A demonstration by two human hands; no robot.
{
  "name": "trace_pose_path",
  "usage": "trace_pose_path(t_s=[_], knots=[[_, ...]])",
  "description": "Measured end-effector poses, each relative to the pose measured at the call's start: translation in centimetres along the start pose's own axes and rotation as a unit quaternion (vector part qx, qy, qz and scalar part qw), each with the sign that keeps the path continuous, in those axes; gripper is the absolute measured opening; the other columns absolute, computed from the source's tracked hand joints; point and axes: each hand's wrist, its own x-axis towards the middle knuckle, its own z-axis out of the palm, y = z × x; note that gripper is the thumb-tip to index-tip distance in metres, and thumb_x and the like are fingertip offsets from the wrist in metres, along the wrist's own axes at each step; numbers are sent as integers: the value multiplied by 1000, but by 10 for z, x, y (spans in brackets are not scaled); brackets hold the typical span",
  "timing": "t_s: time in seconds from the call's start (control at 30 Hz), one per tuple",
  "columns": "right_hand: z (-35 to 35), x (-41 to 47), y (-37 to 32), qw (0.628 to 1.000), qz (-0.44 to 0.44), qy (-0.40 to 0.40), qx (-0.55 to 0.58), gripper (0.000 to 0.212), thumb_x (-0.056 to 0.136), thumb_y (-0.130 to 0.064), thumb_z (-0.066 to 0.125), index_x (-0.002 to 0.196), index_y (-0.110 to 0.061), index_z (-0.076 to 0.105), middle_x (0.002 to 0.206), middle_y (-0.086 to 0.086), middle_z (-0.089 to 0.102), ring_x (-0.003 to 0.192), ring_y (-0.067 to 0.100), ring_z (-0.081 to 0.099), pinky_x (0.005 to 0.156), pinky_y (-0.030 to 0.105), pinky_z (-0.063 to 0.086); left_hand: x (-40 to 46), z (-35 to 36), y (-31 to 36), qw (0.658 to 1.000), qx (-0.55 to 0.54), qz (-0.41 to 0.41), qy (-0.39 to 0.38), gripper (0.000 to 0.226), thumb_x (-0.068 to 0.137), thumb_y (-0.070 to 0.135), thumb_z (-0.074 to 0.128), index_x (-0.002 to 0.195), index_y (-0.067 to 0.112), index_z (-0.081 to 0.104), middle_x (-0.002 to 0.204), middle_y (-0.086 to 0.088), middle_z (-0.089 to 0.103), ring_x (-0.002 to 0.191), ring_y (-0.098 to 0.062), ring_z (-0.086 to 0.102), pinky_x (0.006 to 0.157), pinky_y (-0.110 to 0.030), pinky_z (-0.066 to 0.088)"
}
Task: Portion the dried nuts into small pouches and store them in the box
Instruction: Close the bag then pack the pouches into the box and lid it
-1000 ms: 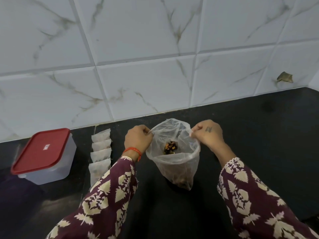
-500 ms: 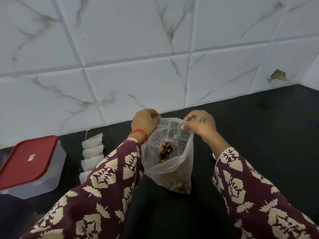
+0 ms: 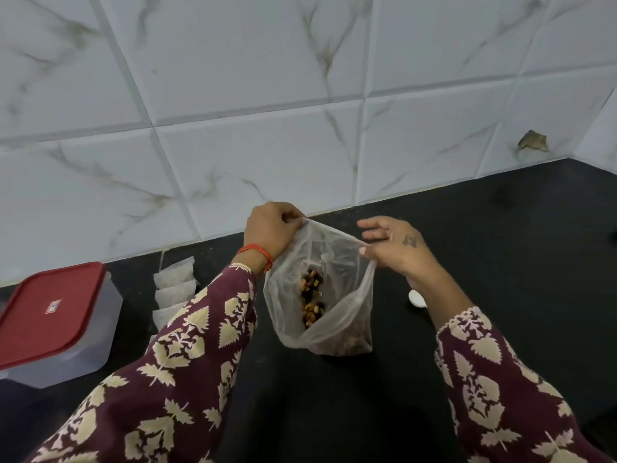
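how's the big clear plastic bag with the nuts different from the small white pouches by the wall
The clear plastic bag is larger, while the small white pouches are much smaller. The bag stands with its mouth held open by the left hand and right hand; the pouches lie flat in an overlapping row, untouched. The bag is see-through with dried nuts inside; the pouches look opaque and thin. Both rest on the black countertop.

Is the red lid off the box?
No, the red lid sits shut on the box at the left of the counter.
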Motion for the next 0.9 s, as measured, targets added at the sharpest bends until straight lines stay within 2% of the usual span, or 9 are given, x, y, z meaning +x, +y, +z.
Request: trace_pose_path(t_s=[0.13, 0.2, 0.3, 0.4, 0.57, 0.63, 0.73, 0.8, 0.9], knots=[[13, -32, 8, 994, 66, 54, -68, 81, 73, -58, 68, 138, -20, 38, 129, 9, 51, 113, 25, 55, 88, 44, 53, -7, -3, -2, 998, -14, -37, 51, 8, 86, 19, 64, 87, 17, 72, 82, 1, 67, 78, -19, 63, 78, -27, 49], [32, -54, 14, 989, 72, 19, -125, 95, 68, -70, 63, 140, -17, 31, 129, 11, 51, 109, 26, 59, 86, 41, 54, -11, -4, -4, 997, -6, -54, 55, 10, 87, 21, 62, 92, 19, 70, 83, 0, 67, 79, -20, 63, 79, -29, 50], [47, -69, 20, 983, 89, -47, -155, 57, 79, -41, 71, 124, -14, 49, 113, 7, 62, 96, 22, 66, 81, 33, 55, -16, -8, -7, 997, 41, -59, -19, 17, 88, 23, 60, 103, 22, 68, 89, 0, 63, 84, -16, 56, 78, -24, 42], [35, -58, 18, 988, 105, -10, -113, 4, 80, -6, 70, 83, -8, 69, 79, 10, 71, 61, 17, 71, 66, 38, 60, -18, -18, -13, 995, 49, -84, -27, 19, 86, 11, 57, 92, 21, 71, 88, -1, 67, 84, -19, 62, 80, -27, 49], [-4, -44, 6, 989, 68, 96, -92, 22, 80, -10, 68, 65, -26, 66, 74, 1, 72, 63, 15, 70, 76, 37, 59, -23, -40, -24, 990, 51, -127, 23, 15, 85, 13, 58, 89, 18, 72, 88, -4, 69, 82, -20, 62, 74, -24, 44], [-4, -44, 6, 992, 91, 69, -58, 4, 81, -17, 69, 80, -19, 66, 89, 3, 70, 71, 18, 70, 76, 38, 59, -29, -43, -24, 988, 87, -126, -20, 15, 89, 22, 58, 97, 17, 70, 91, -2, 65, 85, -20, 61, 77, -25, 44], [4, -44, 8, 985, 144, -3, -91, 19, 83, -18, 71, 100, -9, 66, 97, 9, 68, 72, 22, 72, 75, 36, 59, -36, -48, -24, 982, 56, -146, -104, 16, 88, 18, 60, 102, 15, 67, 95, -5, 65, 82, -23, 65, 70, -31, 58], [2, -44, 2, 986, 147, -23, -73, 13, 79, -7, 74, 91, -5, 70, 87, 14, 71, 68, 21, 72, 71, 33, 60, -38, -55, -24, 977, 10, -162, -140, 13, 85, 5, 61, 94, 12, 67, 83, -4, 64, 66, -18, 64, 50, -21, 56], [-13, -37, -8, 990, 130, -9, -45, 14, 71, 0, 80, 75, -5, 67, 75, 14, 70, 63, 20, 69, 68, 30, 60, -32, -72, -26, 979, 21, -151, -132, 15, 79, -5, 66, 83, 9, 70, 70, -5, 64, 49, -10, 60, 44, -12, 50]])
